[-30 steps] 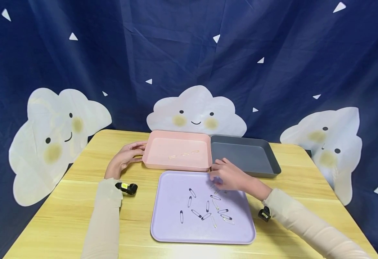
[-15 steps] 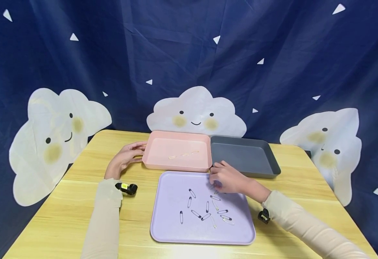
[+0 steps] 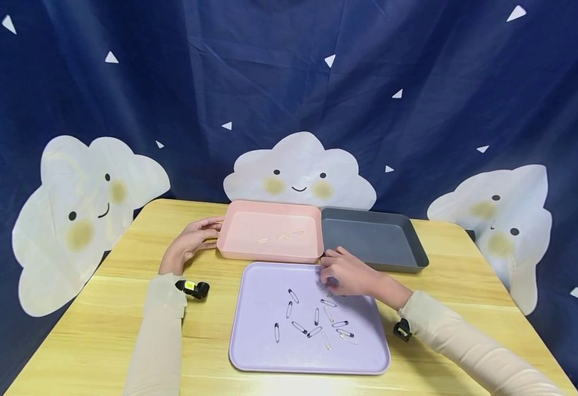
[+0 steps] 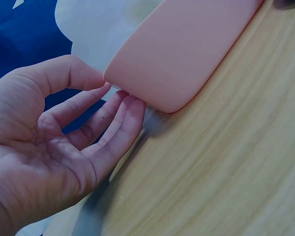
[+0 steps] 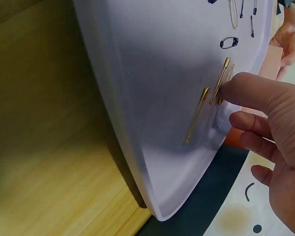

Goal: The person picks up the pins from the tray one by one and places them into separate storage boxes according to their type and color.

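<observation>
My left hand (image 3: 190,245) touches the left end of the pink tray (image 3: 249,223). In the left wrist view the thumb lies at the tray's rim and the fingertips (image 4: 136,103) rest against its end wall. My right hand (image 3: 347,273) reaches low over the far right part of the lilac tray (image 3: 264,357). The right wrist view has its thumb pressed on a gold safety pin (image 5: 231,73), with the index finger hidden behind. Right beside it lie two more gold safety pins, one close to the thumb and another (image 5: 196,115) nearer the tray's corner.
Several black safety pins (image 3: 277,333) and a few gold ones (image 3: 326,340) are scattered across the lilac tray. Three gold pins (image 3: 283,237) lie inside the pink tray. A dark grey tray (image 3: 368,236) stands against the pink tray's right side, all on a wooden table (image 3: 205,341).
The right hand's fingers have drawn closer together, down at the gold safety pins, and then stayed nearly still. The left hand keeps its place at the pink tray.
</observation>
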The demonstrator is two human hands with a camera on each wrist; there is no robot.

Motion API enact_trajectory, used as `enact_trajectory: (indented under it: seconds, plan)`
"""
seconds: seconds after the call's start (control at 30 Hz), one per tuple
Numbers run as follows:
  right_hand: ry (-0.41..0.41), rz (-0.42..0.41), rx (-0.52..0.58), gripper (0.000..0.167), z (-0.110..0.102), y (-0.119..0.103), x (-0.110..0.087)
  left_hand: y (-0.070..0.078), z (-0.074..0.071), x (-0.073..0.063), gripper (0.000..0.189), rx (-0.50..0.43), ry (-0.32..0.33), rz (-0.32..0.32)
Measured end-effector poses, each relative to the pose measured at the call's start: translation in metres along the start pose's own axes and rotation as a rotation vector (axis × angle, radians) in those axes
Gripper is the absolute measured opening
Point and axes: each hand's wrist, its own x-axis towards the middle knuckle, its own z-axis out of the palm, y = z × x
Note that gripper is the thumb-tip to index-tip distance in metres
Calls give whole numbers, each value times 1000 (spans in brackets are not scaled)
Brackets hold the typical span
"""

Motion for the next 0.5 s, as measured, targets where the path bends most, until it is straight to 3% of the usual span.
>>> enact_trajectory:
  seconds: [0.5]
  plan:
    - [4, 23, 10, 18, 4, -4, 3, 2, 0, -1, 60, 9, -4, -24]
